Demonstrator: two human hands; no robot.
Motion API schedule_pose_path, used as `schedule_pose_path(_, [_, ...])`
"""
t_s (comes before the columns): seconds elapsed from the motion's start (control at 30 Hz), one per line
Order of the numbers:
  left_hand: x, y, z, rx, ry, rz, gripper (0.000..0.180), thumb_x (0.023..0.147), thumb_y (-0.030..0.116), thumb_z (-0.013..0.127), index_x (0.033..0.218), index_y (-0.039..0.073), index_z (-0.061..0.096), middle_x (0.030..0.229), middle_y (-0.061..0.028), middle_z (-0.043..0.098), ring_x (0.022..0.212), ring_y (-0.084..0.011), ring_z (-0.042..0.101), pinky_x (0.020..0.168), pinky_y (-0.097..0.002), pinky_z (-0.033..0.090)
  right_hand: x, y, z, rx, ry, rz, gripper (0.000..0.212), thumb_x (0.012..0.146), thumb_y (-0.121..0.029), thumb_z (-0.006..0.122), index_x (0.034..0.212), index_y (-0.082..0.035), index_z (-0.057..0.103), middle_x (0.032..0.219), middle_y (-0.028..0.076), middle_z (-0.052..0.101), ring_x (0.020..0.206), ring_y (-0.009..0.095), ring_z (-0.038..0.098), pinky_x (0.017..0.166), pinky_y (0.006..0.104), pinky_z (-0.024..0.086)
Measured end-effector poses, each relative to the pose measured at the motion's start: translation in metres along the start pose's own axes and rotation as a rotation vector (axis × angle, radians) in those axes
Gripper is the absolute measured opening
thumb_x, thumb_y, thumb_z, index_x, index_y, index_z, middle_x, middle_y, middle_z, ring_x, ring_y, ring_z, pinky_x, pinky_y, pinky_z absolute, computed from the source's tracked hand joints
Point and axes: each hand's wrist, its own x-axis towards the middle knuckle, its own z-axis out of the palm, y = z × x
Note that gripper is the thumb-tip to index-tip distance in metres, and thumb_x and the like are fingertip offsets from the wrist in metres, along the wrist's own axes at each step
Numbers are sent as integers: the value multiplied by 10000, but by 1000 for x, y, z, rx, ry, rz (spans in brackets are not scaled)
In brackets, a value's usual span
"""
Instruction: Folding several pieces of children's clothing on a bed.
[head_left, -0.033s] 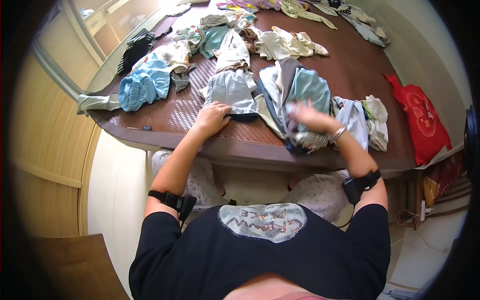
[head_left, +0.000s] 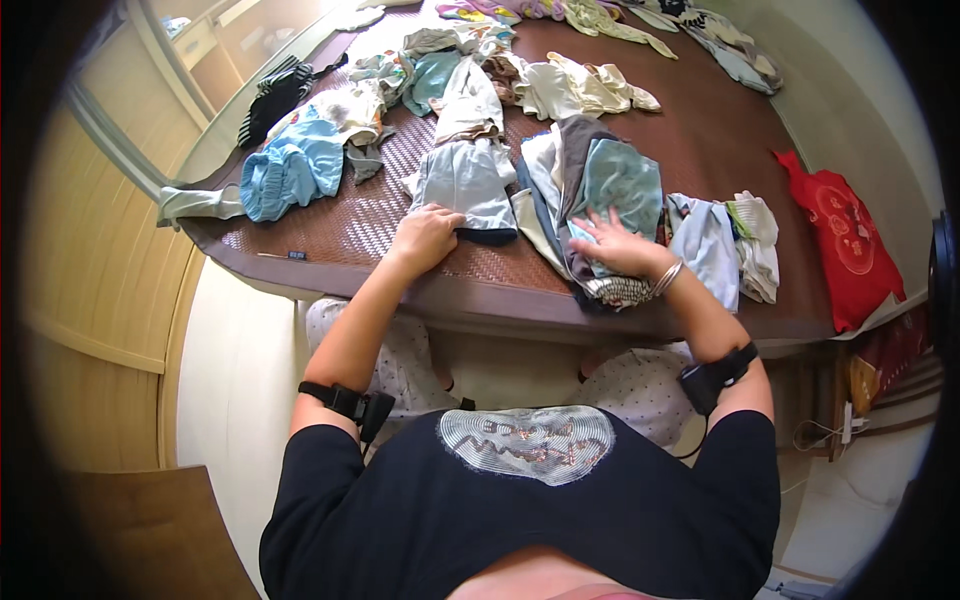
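My left hand [head_left: 424, 238] has its fingers bent together on the lower left corner of light grey shorts [head_left: 468, 188], which have a dark strip at the hem. My right hand [head_left: 622, 245] lies flat with fingers spread on a teal garment [head_left: 625, 180]. That garment tops a pile of folded clothes, with a dark grey garment [head_left: 577, 160], a white one [head_left: 540, 165] and a striped edge [head_left: 618, 291] showing beside and under it. A pale blue garment [head_left: 705, 238] lies just right of the pile.
The clothes lie on a brown woven mat [head_left: 340, 235] over a bed. Light blue shorts [head_left: 285, 178] and a black striped garment [head_left: 280, 98] are at the left, cream clothes [head_left: 565, 88] farther back. A red bag [head_left: 848, 240] stands at the right edge.
My right hand, blurred before, now rests still and spread on the teal garment, slightly lower. My left hand stays on the grey shorts.
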Motion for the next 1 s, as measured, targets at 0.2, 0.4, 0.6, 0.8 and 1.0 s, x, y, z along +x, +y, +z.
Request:
schedule_pose_path(0.2, [-26,-4,-10,-79,16,-65,218,716,85,520,908,34,609,847,-97,640,796,-232,621,721,-328,479,9,1,-1,27,190,-139,665,843,-645,340,1332,-197,399,1438,146,248,1330,401,155,999,651,91])
schedule_pose_path(0.4, [-43,-1,-85,-1274,123,-415,339,669,7,430,968,-3,589,848,-17,597,743,-85,556,674,-212,447,-29,-63,-14,-283,828,-472,742,746,-490,635,1333,-145,342,1393,125,332,1326,360,208,1022,618,123])
schedule_pose_path(0.6, [-37,16,-154,-1662,-209,-71,490,554,51,449,1007,-87,573,980,-122,609,850,-170,577,803,-244,449,1,-145,1,243,391,-781,1008,632,-477,749,1392,-99,205,1429,193,228,1346,388,90,1076,496,97])
schedule_pose_path(0.8, [-44,16,-159,-2078,18,87,571,795,258,431,1264,-63,383,1239,-191,483,1141,-286,480,989,-369,366,-19,-166,18,1151,-145,-617,406,846,-193,609,1176,17,502,1012,55,619,894,137,597,805,253,468])
schedule_pose_path(1.0, [-88,69,-82,-2454,-88,-262,828,794,672,413,1311,26,368,1338,-126,410,1243,-300,357,1039,-463,255,-58,-142,23,1487,-33,-548,396,777,-77,617,1144,18,506,1018,95,604,904,145,592,788,290,501])
